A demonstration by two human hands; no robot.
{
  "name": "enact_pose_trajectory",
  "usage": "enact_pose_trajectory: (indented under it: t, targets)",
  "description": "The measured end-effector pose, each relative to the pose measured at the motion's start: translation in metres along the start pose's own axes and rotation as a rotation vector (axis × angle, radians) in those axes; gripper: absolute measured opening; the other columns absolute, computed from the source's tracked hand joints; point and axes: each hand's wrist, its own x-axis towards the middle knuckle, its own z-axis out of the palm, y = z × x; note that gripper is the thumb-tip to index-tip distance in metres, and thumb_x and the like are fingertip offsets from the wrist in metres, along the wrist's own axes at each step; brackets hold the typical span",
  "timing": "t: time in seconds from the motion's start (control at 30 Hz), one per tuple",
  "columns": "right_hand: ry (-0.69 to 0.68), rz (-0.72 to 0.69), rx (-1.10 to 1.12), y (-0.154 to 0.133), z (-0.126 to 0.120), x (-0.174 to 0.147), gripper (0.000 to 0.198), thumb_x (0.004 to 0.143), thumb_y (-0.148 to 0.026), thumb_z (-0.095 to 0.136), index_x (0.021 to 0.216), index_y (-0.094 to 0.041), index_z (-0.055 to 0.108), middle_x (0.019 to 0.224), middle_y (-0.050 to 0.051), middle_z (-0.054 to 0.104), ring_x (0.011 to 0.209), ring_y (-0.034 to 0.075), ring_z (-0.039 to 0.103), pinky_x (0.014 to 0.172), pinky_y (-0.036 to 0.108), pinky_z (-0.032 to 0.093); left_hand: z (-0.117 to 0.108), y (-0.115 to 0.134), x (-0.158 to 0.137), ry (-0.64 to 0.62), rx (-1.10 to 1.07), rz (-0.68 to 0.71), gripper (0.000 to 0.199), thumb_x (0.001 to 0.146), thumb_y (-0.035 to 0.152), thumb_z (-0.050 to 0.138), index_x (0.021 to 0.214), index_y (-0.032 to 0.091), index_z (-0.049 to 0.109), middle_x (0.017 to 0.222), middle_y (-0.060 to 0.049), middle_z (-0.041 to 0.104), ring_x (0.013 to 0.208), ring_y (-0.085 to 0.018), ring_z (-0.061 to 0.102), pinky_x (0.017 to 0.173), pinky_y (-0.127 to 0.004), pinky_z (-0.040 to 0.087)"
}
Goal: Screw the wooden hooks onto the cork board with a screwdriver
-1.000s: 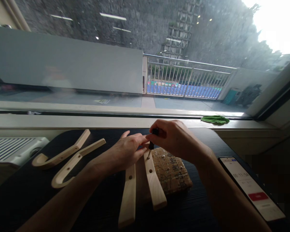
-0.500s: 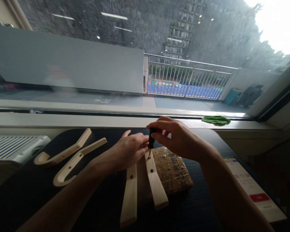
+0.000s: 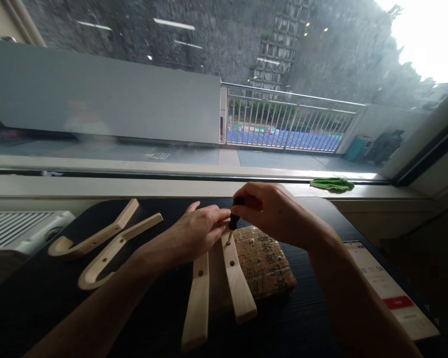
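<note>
From the head camera, the right hand (image 3: 274, 214) is curled tight around a small black-handled screwdriver (image 3: 234, 219), its tip standing in a hole of a wooden strip (image 3: 235, 278) that lies across the cork block (image 3: 264, 263). The left hand (image 3: 196, 233) rests flat just left of the block, fingers loosely spread, pressing the strip's upper end. A second strip (image 3: 197, 303) lies beside the first. Two curved wooden hooks (image 3: 104, 243) sit well left of the block; a phone (image 3: 391, 293) lies to its right.
</note>
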Motion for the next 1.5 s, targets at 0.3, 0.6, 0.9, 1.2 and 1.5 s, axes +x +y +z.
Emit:
enact_pose_trajectory:
  t: [0.3, 0.6, 0.9, 1.2, 1.5]
  targets:
    - [-0.016, 0.005, -0.014, -0.012, 0.010, 0.002, 0.012, 0.080, -0.030, 0.054, 0.085, -0.021, 0.059, 0.065, -0.003, 0.054, 0.056, 0.008, 0.041, 0.052, 0.023, 0.028, 0.000, -0.002, 0.001, -0.004, -0.026, -0.010, 0.021, 0.083, 0.024, 0.039, 0.091, 0.022, 0.058, 0.089, -0.002, 0.064, 0.092, -0.020, 0.058, 0.107, -0.051, 0.019]
    - [-0.124, -0.095, 0.131, -0.010, 0.000, -0.001, 0.027, 0.086, -0.023, 0.046, 0.108, -0.019, 0.061, 0.090, 0.003, 0.059, 0.075, 0.010, 0.052, 0.065, 0.023, 0.038, 0.002, -0.005, 0.000, -0.005, -0.033, -0.003, 0.018, 0.080, 0.020, 0.040, 0.085, 0.021, 0.058, 0.093, -0.001, 0.064, 0.099, -0.020, 0.056, 0.108, -0.049, 0.017]
    - [-0.074, -0.123, 0.140, -0.009, 0.004, 0.003, 0.019, 0.085, -0.019, 0.048, 0.095, -0.015, 0.064, 0.082, 0.001, 0.061, 0.071, 0.009, 0.052, 0.063, 0.022, 0.037, 0.007, -0.009, 0.001, 0.009, 0.014, -0.018, 0.018, 0.080, 0.020, 0.040, 0.084, 0.021, 0.058, 0.089, -0.002, 0.063, 0.095, -0.019, 0.057, 0.108, -0.047, 0.018]
    - [0.006, -0.020, 0.077, -0.003, 0.006, 0.002, 0.018, 0.082, -0.032, 0.054, 0.087, -0.018, 0.064, 0.064, -0.004, 0.055, 0.057, 0.007, 0.046, 0.052, 0.022, 0.031, 0.003, -0.006, 0.002, -0.024, 0.001, -0.017, 0.017, 0.081, 0.020, 0.040, 0.084, 0.022, 0.056, 0.085, 0.000, 0.061, 0.085, -0.017, 0.057, 0.107, -0.050, 0.019]
    - [0.041, 0.041, -0.014, -0.006, 0.010, 0.002, 0.019, 0.080, -0.037, 0.054, 0.081, -0.018, 0.059, 0.062, -0.004, 0.053, 0.054, 0.006, 0.040, 0.050, 0.023, 0.026, 0.004, -0.005, 0.002, -0.005, 0.009, -0.006, 0.018, 0.083, 0.022, 0.039, 0.084, 0.020, 0.056, 0.087, -0.002, 0.062, 0.088, -0.018, 0.057, 0.105, -0.050, 0.021]
